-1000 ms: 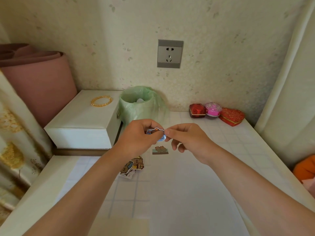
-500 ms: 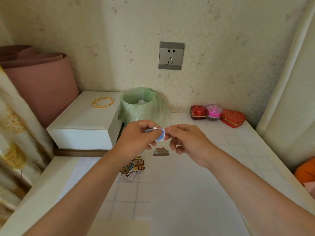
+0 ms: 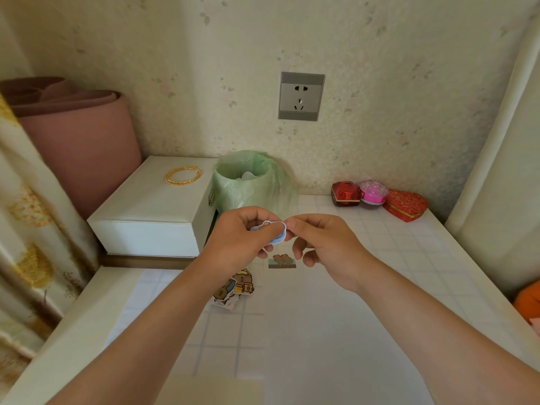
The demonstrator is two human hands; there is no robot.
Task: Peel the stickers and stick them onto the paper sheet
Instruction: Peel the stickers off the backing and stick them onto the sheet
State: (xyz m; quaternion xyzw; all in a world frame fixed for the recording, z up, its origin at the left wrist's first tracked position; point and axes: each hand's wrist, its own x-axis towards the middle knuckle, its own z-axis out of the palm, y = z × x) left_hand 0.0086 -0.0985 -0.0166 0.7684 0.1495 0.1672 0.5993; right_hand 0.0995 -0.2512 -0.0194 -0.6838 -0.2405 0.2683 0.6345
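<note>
Pinching the sticker [image 3: 273,231], left hand [image 3: 236,244] and right hand [image 3: 327,247] hold it lengthwise left-right.

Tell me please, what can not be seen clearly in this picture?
Head view, sticker pinched between left hand and right hand: fingers cover its design; whether the backing is off, I cannot tell.
Head view, sticker pile: left forearm hides part; count unclear.
Head view, bin: pale contents too small to identify.
Head view, orange object: cut off by the right edge.
</note>
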